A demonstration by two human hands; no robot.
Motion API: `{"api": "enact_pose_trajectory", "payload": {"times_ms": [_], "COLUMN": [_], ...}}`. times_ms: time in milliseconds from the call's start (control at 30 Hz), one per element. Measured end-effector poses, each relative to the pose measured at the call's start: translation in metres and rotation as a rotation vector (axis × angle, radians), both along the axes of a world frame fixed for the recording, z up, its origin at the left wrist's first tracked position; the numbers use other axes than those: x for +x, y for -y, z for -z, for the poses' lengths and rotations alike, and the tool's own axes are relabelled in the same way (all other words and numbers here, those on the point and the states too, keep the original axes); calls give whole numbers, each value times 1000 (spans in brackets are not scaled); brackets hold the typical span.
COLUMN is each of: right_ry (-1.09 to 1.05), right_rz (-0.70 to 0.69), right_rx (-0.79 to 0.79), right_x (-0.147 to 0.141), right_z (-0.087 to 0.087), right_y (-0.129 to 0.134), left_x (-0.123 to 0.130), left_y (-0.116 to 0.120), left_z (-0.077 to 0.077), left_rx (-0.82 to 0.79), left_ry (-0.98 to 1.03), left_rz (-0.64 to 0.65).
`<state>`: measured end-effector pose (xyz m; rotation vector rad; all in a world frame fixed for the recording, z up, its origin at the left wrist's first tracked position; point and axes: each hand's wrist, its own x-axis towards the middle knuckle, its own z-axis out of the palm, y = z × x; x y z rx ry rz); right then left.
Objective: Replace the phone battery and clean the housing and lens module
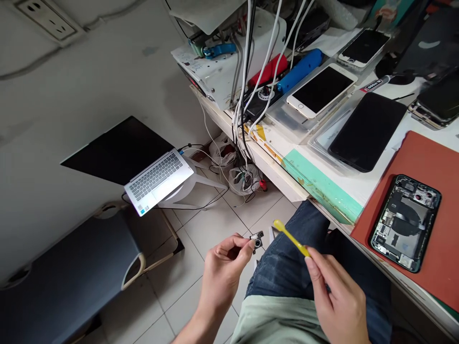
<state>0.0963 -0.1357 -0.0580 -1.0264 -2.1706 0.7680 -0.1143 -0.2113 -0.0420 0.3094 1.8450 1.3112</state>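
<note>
Between thumb and fingertips, my left hand (227,260) pinches a small dark and silver part with a round lens-like ring (257,241). My right hand (335,286) grips the lower end of a thin yellow stick (290,237), whose rounded tip points up and left. The stick and the small part are apart, both held above my lap. To the right, an opened phone (405,222) with its inner parts showing lies on a red-brown mat (441,191).
Several phones, among them a white one (322,91) and a black one (368,131), lie on the workbench (272,167). Cables (247,71) hang over its corner. At the left, an open laptop (154,181) rests on a stool beside a grey folding bed (71,267).
</note>
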Motion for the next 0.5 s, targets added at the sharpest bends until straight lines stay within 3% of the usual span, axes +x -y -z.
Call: {"api": "enact_pose_trajectory", "payload": {"times_ms": [167,367,500], "right_ry": [-77,-48,-80], "right_rz": [-67,45,-55], "right_rx": [-86,-34,-35], "right_x": [-11,-6,-6], "right_z": [-2,2,0], "right_y": [12,10,12], "left_x": [1,1,2], "left_y": [0,0,-1], "left_z": [1,-2,-3], "left_rx": [18,16,3], "left_ry": [11,15,18], "left_rz": [-5,-12,-11]}}
